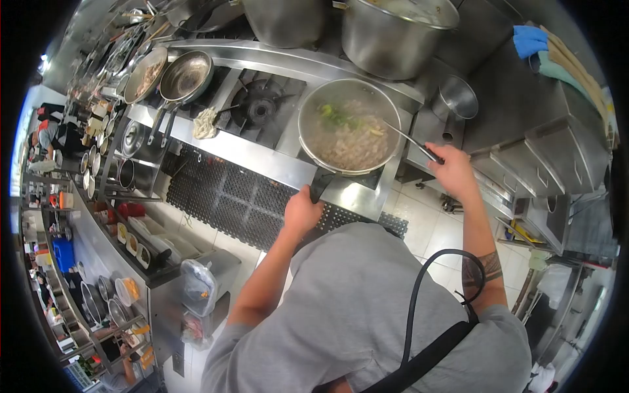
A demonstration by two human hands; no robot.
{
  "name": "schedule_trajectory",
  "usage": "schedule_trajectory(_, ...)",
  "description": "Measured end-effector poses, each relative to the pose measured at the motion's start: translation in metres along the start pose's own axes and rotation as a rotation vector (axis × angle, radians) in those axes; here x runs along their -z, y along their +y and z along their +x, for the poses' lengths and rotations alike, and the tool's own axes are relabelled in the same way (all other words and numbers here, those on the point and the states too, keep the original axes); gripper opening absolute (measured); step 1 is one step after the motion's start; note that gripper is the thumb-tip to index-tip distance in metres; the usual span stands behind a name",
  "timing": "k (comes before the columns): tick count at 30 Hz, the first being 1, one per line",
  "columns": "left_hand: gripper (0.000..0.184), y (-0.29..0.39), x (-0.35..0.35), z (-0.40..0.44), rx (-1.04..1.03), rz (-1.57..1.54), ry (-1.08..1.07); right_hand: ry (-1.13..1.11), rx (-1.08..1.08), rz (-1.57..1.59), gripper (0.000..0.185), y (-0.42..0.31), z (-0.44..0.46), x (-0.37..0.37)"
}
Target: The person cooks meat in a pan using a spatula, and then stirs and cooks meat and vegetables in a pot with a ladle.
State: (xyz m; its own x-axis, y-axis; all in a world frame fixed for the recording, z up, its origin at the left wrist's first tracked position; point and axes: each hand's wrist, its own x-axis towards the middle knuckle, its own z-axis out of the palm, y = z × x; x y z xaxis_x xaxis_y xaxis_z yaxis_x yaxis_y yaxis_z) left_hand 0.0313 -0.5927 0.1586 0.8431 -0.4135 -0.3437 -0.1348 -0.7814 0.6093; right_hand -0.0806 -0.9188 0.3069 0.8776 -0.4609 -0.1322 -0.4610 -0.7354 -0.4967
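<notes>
A wide frying pan (303, 134) sits on the stove in front of me, holding pale chopped pieces (357, 154) that look like meat. Bright green herbs or chopped greens (337, 116) lie toward the back left of the food, under light steam. My left hand (303, 211) is closed around the pan's black handle (319, 187). In my right hand (452, 169) is a metal cooking utensil (413, 139) with a black handle. Its far end reaches over the pan's right rim into the food, where its tip cannot be made out.
An unlit burner (261, 108) lies left of the pan, with a crumpled cloth (206, 124) by the stove's front edge. Two more pans (186, 76) stand further left. Large stockpots (386, 42) are behind. A metal container (457, 95) stands right. Perforated mats (226, 190) cover the floor.
</notes>
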Motion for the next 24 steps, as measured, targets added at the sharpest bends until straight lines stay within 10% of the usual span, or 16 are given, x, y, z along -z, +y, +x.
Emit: schedule_trajectory(24, 0.034, -0.011, 0.000, 0.001, -0.087, -0.012, -0.022, -0.186, 0.287, -0.472, 0.026, -0.043, 0.070, -0.091)
